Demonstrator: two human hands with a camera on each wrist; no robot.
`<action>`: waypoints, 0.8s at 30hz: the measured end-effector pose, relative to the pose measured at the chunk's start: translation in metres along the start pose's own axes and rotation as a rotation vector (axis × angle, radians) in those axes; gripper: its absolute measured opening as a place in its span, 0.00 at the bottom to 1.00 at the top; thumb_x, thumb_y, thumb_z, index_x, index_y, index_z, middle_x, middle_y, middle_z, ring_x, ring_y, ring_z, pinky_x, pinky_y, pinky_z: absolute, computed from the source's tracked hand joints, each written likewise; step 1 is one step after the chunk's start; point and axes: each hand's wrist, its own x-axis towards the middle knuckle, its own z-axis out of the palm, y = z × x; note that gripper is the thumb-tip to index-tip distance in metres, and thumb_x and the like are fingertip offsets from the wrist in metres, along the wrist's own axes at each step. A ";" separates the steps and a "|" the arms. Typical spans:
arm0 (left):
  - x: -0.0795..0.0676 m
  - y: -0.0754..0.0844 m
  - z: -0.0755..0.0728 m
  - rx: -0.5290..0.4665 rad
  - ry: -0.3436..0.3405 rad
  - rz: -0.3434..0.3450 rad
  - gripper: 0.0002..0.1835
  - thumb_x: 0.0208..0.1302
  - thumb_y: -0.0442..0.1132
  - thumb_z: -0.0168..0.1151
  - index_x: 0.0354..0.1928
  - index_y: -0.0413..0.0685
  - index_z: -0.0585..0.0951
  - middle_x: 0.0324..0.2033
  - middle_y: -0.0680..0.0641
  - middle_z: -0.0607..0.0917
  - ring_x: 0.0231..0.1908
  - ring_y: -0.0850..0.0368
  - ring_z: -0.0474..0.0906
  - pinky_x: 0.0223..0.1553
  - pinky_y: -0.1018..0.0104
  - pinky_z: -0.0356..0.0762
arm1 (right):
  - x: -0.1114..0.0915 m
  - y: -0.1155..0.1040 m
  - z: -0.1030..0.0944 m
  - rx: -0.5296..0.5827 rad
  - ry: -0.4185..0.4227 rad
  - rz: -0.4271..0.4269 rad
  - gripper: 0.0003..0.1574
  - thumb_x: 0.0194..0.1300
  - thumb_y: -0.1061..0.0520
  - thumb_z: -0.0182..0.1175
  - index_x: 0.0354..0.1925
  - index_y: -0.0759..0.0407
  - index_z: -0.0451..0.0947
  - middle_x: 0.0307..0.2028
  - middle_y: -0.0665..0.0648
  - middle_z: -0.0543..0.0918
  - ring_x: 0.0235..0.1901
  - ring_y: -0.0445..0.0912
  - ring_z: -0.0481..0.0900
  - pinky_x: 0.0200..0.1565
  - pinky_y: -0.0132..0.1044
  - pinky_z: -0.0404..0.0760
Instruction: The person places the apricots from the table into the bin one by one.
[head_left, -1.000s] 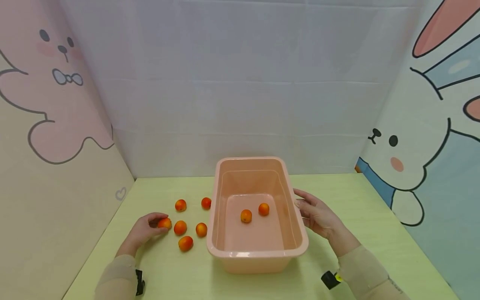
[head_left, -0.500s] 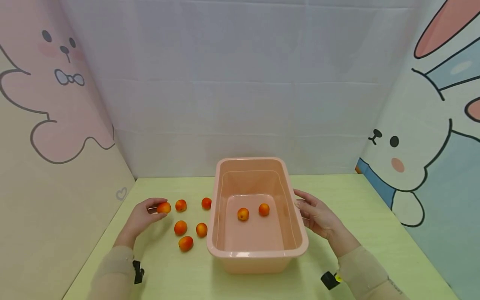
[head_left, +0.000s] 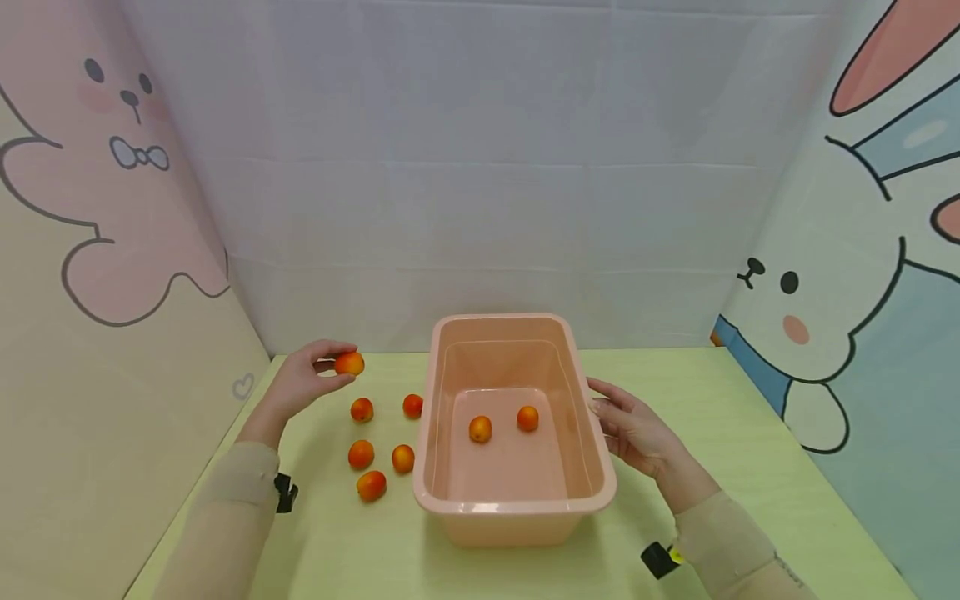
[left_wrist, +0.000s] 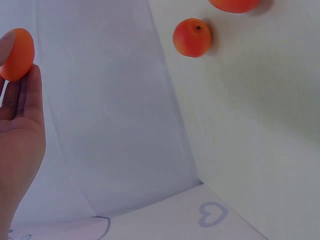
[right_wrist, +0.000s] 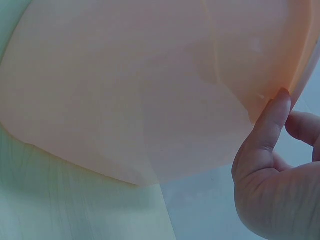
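My left hand (head_left: 303,379) pinches a small orange-red fruit (head_left: 349,363) between thumb and fingers, raised above the far left of the table. The left wrist view shows the same fruit (left_wrist: 19,54) at the fingertips of the left hand (left_wrist: 22,130). A pink plastic basin (head_left: 513,507) stands mid-table. Two similar fruits, one left (head_left: 480,429) and one right (head_left: 528,418), lie on its floor. My right hand (head_left: 633,429) holds the basin's right rim. In the right wrist view, the thumb of the right hand (right_wrist: 272,185) lies against the rim (right_wrist: 300,65), a finger beside it.
Several loose fruits lie left of the basin, including a near one (head_left: 371,486), a far one (head_left: 362,410) and one close to the basin's wall (head_left: 402,458). A white cloth backdrop (head_left: 480,183) and printed side panels enclose the pale yellow table (head_left: 675,375).
My left hand has lifted the fruit off the table and carried it up and away, past the loose ones. Inside the basin, the left fruit has rolled slightly left. The right hand stays put.
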 end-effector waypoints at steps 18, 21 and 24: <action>0.052 0.113 0.021 0.098 -0.108 0.272 0.22 0.59 0.30 0.71 0.56 0.38 0.80 0.51 0.42 0.81 0.50 0.47 0.77 0.56 0.50 0.76 | -0.002 -0.002 0.001 -0.004 -0.002 -0.007 0.41 0.77 0.59 0.50 0.77 0.65 0.42 0.46 0.52 0.83 0.40 0.42 0.85 0.39 0.32 0.84; 0.060 0.133 0.027 0.093 -0.109 0.336 0.21 0.59 0.29 0.71 0.55 0.38 0.81 0.51 0.43 0.81 0.49 0.48 0.77 0.55 0.52 0.77 | -0.002 -0.002 0.001 -0.001 0.009 -0.001 0.41 0.77 0.59 0.50 0.77 0.64 0.42 0.46 0.52 0.83 0.40 0.42 0.85 0.39 0.32 0.84; 0.065 0.150 0.033 0.085 -0.106 0.372 0.21 0.59 0.28 0.71 0.56 0.37 0.81 0.51 0.43 0.81 0.49 0.49 0.77 0.55 0.53 0.77 | -0.001 -0.001 0.001 -0.002 0.018 0.005 0.41 0.77 0.59 0.51 0.77 0.64 0.43 0.46 0.52 0.83 0.40 0.42 0.85 0.38 0.32 0.84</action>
